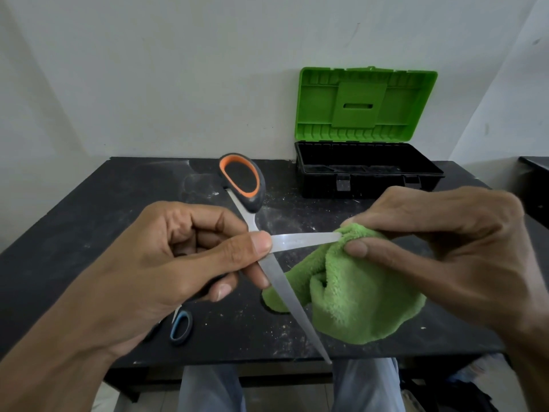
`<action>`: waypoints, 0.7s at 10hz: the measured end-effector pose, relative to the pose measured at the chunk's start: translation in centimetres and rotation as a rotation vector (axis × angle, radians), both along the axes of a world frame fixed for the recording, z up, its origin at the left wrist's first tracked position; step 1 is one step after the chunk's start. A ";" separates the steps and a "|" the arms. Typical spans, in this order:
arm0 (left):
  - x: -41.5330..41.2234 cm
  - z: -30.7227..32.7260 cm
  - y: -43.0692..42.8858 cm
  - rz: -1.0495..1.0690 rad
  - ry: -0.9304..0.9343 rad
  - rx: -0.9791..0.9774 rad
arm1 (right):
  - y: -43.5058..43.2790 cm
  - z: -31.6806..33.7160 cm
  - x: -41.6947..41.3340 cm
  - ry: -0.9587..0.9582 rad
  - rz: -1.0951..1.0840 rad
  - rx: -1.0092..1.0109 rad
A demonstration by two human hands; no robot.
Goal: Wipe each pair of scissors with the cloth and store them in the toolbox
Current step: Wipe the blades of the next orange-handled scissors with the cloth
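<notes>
The person's left hand (178, 263) grips the orange-handled scissors (303, 239) at the pivot, thumb on top and the other fingers curled beneath. The blades are spread. One runs from the left thumb toward 3 o'clock, and its tip is buried in the green cloth (356, 298). The right hand (439, 242) pinches the cloth closed around that blade between thumb and forefinger. The wipe will probably run along this 9-to-3 axis, and the right hand is the nearer one to the tip. The other blade points free toward 5 o'clock, passing in front of the cloth. The orange loop stands up at 12 o'clock; the second loop is hidden in the left palm. Blue-handled scissors (181, 327) lie on the tabletop (89, 233), mostly covered by the left hand. The toolbox (371, 185) sits open at 1 o'clock, its inside too dark to read.
</notes>
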State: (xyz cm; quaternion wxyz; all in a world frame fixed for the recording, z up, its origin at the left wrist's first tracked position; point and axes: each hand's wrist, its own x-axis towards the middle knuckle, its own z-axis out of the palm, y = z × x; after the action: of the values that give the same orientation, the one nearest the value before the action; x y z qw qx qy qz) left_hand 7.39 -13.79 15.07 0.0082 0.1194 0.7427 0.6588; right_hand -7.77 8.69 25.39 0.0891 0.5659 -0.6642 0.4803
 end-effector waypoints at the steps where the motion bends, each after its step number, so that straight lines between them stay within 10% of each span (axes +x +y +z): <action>1: 0.0 0.0 0.0 0.023 -0.004 -0.008 | 1.0 -8.7 7.8 0.050 -0.253 -0.002; 5: 0.2 -0.5 -0.4 0.029 -0.016 -0.018 | 3.4 -11.7 7.7 -0.146 -0.219 -0.051; 7: 0.4 -0.3 -0.5 0.095 0.203 -0.202 | 2.7 -12.2 8.7 -0.613 -0.236 -0.036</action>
State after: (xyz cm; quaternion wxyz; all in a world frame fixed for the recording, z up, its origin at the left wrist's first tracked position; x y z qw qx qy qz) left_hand 7.78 -14.25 14.77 -0.0863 0.1488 0.8070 0.5649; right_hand 0.94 11.36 13.21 -0.0498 0.3123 -0.7125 0.6264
